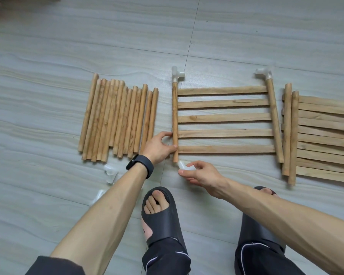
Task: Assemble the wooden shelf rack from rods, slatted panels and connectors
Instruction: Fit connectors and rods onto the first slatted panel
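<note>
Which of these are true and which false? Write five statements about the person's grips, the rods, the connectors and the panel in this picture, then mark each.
1. The left-hand grip holds the left side rod of the slatted panel. True.
2. The right-hand grip is empty. False: it pinches a white connector.
3. Two fitted connectors cap the panel's far rod ends. True.
4. The loose rods lie right of the panel. False: they lie left of it.
5. The panel has three slats. False: five.
</note>
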